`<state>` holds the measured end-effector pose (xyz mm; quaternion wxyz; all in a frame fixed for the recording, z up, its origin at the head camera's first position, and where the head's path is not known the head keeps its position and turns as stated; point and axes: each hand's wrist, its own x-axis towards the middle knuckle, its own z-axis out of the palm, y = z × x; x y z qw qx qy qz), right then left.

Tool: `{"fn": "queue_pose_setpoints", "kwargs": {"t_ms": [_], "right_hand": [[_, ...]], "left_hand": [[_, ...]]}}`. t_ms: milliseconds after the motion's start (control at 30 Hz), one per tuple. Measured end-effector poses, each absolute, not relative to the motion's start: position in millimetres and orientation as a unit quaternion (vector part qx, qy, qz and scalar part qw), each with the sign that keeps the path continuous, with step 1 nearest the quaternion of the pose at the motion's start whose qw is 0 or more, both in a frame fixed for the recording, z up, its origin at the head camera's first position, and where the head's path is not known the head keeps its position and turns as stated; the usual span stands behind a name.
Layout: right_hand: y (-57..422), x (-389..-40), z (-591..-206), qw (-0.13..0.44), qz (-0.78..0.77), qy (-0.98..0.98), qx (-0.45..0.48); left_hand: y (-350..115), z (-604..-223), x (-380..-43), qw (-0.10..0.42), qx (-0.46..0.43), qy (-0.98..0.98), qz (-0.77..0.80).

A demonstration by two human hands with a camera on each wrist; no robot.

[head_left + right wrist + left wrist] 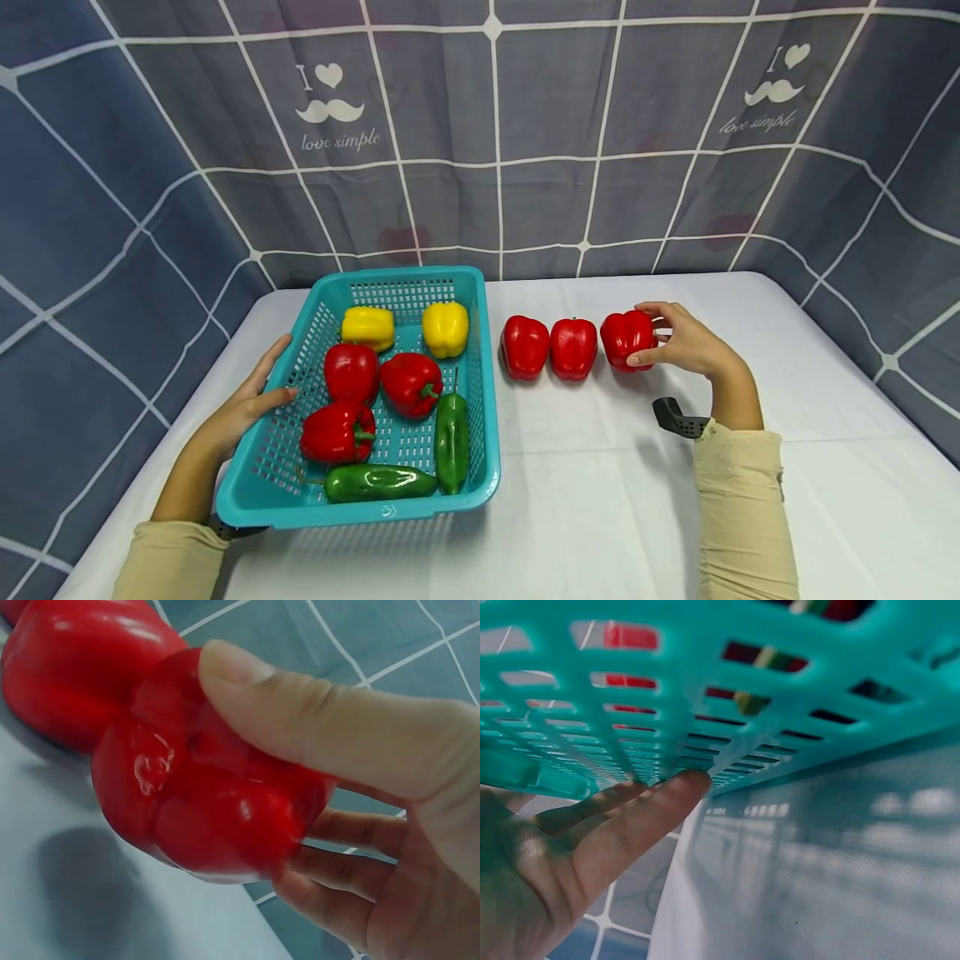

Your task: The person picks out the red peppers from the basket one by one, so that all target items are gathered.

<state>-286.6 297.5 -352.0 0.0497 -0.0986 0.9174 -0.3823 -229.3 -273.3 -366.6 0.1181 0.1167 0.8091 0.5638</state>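
Observation:
My left hand (243,412) rests along the left side of a turquoise plastic basket (491,417), with its fingers fairly straight. In the left wrist view, the fingers (641,825) lie against the basket's slotted outer wall (682,712). With thumb and fingers, my right hand (693,340) holds a red bell pepper (624,340), the rightmost in a row of three. In the right wrist view, the thumb (300,712) lies across this pepper (217,817), and its neighbour (90,667) shows behind it.
Two more red bell peppers (525,347) (573,348) stand between the basket and my right hand. Inside the basket lie yellow bell peppers (446,329), several red ones (351,373) and long green peppers (452,442). A grey checked cloth (540,100) hangs around the white table (570,500).

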Motion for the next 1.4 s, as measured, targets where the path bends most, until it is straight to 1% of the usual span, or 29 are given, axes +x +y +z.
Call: {"fn": "queue_pose_setpoints", "kwargs": {"t_ms": [567, 933, 1400], "right_hand": [[299.3, -295.7, -374.2, 0.073, -0.394, 0.913, -0.076], [300.9, -293.3, -371.9, 0.102, -0.394, 0.911, -0.07], [312.9, -288.5, -372.8, 0.138, -0.434, 0.888, -0.069]], "left_hand": [[-274.0, -367.0, -230.1, 0.119, 0.12, 0.807, 0.566], [-274.0, -368.2, -229.9, 0.113, 0.124, 0.81, 0.562], [-274.8, -368.3, -230.1, 0.12, 0.126, 0.8, 0.575]]}}
